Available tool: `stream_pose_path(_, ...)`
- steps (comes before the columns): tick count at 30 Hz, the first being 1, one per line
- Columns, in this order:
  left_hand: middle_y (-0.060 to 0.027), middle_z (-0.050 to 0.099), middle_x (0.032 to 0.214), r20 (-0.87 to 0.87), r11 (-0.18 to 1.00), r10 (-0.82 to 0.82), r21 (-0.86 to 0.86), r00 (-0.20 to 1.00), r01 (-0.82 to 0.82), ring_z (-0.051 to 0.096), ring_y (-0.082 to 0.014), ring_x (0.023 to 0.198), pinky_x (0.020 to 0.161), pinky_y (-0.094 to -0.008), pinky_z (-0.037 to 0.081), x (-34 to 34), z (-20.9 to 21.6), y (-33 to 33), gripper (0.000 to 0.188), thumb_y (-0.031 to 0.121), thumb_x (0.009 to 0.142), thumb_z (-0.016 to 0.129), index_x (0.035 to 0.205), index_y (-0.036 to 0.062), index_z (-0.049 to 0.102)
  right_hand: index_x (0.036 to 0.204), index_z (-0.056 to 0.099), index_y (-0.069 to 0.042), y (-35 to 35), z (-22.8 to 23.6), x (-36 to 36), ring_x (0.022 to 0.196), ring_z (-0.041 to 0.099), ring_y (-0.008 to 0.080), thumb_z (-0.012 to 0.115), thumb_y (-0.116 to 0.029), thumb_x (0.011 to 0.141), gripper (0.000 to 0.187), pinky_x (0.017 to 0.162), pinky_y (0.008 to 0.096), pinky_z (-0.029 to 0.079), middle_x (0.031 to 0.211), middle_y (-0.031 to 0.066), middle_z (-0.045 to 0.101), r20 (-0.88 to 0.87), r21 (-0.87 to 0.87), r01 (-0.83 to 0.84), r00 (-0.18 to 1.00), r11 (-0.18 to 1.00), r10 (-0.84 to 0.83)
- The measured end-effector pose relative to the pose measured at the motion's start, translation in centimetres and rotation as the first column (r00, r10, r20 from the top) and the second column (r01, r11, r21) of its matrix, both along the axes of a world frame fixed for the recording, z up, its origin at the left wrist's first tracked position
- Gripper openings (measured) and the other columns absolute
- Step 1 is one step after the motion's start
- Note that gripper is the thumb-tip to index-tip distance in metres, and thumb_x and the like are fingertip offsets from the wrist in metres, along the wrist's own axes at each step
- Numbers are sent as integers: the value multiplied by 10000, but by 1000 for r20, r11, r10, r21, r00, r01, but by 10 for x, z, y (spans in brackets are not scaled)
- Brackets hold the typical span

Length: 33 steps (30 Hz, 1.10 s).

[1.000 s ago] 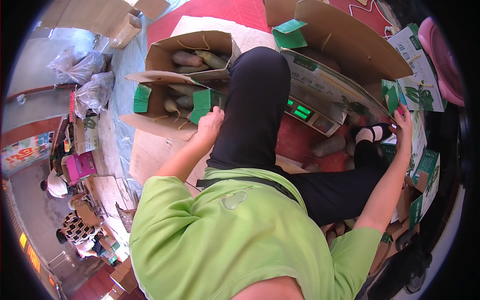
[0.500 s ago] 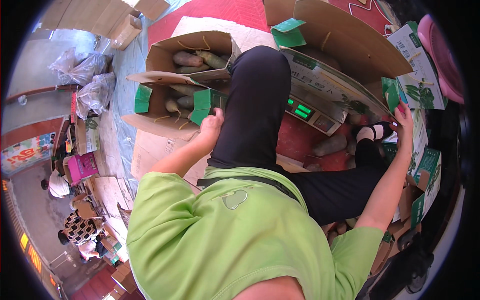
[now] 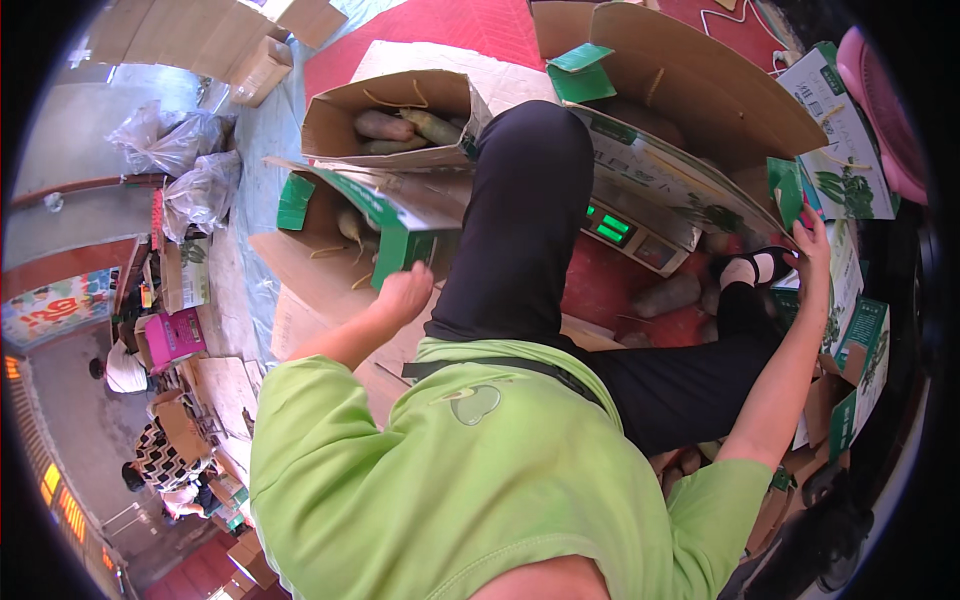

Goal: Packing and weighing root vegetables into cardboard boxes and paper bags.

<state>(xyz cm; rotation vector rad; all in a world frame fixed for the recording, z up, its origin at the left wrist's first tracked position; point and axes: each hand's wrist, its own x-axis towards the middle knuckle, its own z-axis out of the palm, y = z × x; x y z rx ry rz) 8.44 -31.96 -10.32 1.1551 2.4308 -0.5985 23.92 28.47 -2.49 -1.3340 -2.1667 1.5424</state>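
Just left of my bent knee, my left hand (image 3: 406, 292) is closed at the lower edge of a green carton flap (image 3: 403, 257); its fingertips are partly hidden. That flap belongs to an open carton (image 3: 300, 238), whose printed panel leans over the opening. A pale radish (image 3: 350, 226) shows beneath it. On the right, my right hand (image 3: 812, 246) grips the end corner of a large open carton (image 3: 690, 165), beside its small green flap (image 3: 785, 190). This carton rests on a scale (image 3: 640, 244) with a lit green display.
Behind the left carton, another open carton (image 3: 318, 130) holds several radishes (image 3: 384, 126). Loose radishes (image 3: 668, 296) lie on the red floor near my foot. A pink basin (image 3: 880, 110) stands far right, and plastic bags (image 3: 200, 190) lie far left. Other people (image 3: 165, 455) are in the distance.
The left carton's printed panel has tipped over its opening, covering more radishes. My left hand has moved slightly left and toward me with the green flap. My right hand stays at the large carton's corner.
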Motion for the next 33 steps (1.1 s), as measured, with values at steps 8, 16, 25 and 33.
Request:
stream_pose_path(8,-176,607,1022,245,927,160,-371,956,-60,668,-252,711,542,-376,521,82,-2,-144,282,130,824,500,1049,-17,586,1325,439,-199,0,-2,3,833,594,143,573,-346,852,513,694,289,424,949,28,595,-3,-26,10,1000,1000,-10)
stream_pose_path(16,-168,638,970,306,879,314,-451,899,-154,659,-305,795,660,-490,501,127,31,-130,277,201,843,514,1023,3,585,1346,405,-190,7,-5,2,925,594,199,584,-356,845,558,780,369,391,1056,56,568,-29,-68,-24,999,997,22)
stream_pose_path(25,-132,563,642,64,783,563,279,824,-556,566,-350,597,532,-454,446,83,107,-191,215,248,818,590,689,79,561,1364,370,-206,29,-25,8,923,603,188,593,-388,835,603,755,390,366,1069,37,557,-2,-82,-20,1000,996,20)
stream_pose_path(33,-194,639,906,-278,382,924,653,263,-654,591,-384,882,764,-449,460,-32,55,-287,415,411,774,641,1010,71,626,1345,403,-199,12,-15,4,927,594,188,600,-378,830,580,749,348,394,1059,35,560,-47,-88,0,999,996,-5)
